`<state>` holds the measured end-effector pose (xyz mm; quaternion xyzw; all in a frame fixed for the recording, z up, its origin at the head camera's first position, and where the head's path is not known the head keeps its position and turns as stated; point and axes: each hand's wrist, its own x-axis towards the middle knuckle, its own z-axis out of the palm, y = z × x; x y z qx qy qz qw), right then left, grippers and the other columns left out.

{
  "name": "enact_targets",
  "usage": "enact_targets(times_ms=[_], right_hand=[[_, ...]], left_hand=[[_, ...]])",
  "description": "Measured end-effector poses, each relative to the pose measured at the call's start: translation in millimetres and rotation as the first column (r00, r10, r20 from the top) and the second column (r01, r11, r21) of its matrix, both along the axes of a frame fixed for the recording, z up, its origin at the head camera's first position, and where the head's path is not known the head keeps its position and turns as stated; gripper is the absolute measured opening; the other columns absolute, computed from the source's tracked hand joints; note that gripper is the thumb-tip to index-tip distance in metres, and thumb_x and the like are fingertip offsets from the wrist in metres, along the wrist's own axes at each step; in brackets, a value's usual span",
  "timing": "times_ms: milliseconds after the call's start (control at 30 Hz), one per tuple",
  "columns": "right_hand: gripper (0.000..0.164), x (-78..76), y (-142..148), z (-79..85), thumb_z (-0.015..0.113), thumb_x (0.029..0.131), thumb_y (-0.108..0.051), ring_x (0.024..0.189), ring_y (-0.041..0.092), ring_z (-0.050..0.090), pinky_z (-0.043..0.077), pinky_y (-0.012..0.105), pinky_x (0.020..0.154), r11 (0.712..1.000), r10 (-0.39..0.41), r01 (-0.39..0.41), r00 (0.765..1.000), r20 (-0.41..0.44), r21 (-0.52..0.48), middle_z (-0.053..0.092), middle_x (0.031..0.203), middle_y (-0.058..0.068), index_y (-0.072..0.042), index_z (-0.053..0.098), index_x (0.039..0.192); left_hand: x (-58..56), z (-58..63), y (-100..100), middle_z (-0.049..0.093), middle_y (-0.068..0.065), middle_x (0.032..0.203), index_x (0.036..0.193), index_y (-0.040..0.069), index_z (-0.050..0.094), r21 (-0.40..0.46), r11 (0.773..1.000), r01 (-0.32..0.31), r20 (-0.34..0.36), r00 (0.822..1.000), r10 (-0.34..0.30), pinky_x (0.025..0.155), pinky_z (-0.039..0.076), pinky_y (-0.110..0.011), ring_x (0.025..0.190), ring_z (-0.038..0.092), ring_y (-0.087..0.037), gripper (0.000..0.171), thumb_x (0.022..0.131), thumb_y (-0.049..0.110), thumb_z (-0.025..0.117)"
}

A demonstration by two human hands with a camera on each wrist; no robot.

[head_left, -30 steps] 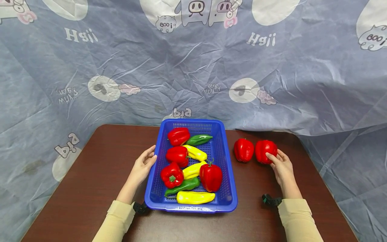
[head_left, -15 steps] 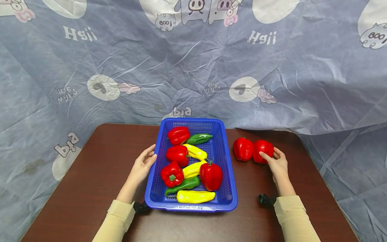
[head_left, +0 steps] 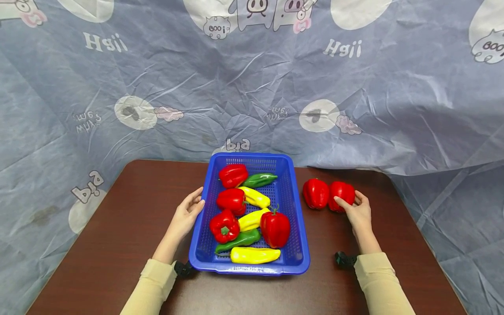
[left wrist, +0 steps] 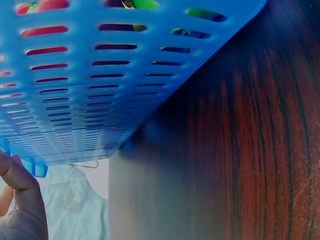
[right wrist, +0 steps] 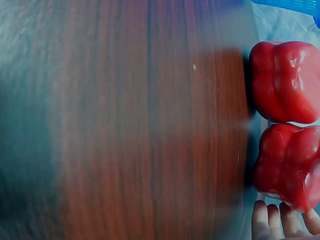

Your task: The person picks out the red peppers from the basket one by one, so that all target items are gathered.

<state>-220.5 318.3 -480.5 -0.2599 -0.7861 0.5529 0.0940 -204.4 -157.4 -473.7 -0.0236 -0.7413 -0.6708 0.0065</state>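
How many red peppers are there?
6: in the blue basket, a back-left pepper, middle-left pepper, front-left pepper, front-right pepper; on the table, left pepper and right pepper, touching the right hand.

Head view: bright, even, diffuse light, exact source uncertain. Blue-grey cloth [head_left: 252, 78] softly shaded along its creases, with a darker patch at right. Table [head_left: 102, 236] shows pale sheen along the near centre. Fine lettering on the near rim of the blue basket [head_left: 252, 269] too small to read.

Left wrist view: dimmer, cool cast. Basket wall glows where light comes through the slots; wood beside it falls into deep shadow near the top, washes out to grey lower down. Cloth beyond is pale, nearly blown out.

Right wrist view: hazy, low contrast, teal tint at left; wood grain smeared and soft. Two red peppers [right wrist: 285, 82] clearer, with small white glints.
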Motion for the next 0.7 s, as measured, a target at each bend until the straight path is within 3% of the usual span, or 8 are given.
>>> enact_targets(times_ms=[300,533,700], right_hand=[[0.089,-2.9,-1.8,0.2,0.073,0.088,-0.03,0.126,0.029,0.043,0.04,0.02,0.09,1.0,-0.005,0.005,1.0,-0.012,-0.004,0.037,0.152,0.022,-0.006,0.021,0.155],[0.092,-2.6,-0.9,1.9,0.074,0.088,-0.03,0.136,0.033,0.04,0.039,0.038,0.107,0.999,0.004,-0.004,1.0,-0.009,-0.049,0.032,0.156,0.021,-0.007,0.018,0.157],[0.089,-1.8,2.0,5.4,0.072,0.089,-0.029,0.138,0.032,0.038,0.036,0.042,0.114,0.997,-0.018,0.016,0.999,-0.03,-0.079,0.031,0.157,0.018,-0.008,0.019,0.157]], left_hand=[[-0.2,-0.3,1.0,0.053,-0.006,0.11,0.146,0.005,0.045,0.006,1.0,-0.005,0.006,1.0,0.005,0.079,0.05,-0.014,0.093,0.058,0.002,0.049,0.099,0.007,0.057],[0.3,0.8,0.7,0.052,-0.006,0.11,0.147,0.005,0.045,0.022,1.0,0.002,0.005,1.0,-0.003,0.077,0.051,-0.015,0.093,0.058,0.002,0.048,0.1,0.007,0.056],[1.0,2.5,0.3,0.052,-0.007,0.112,0.147,0.006,0.044,0.021,1.0,0.003,0.018,1.0,-0.003,0.078,0.051,-0.015,0.094,0.058,0.002,0.049,0.1,0.009,0.056]])
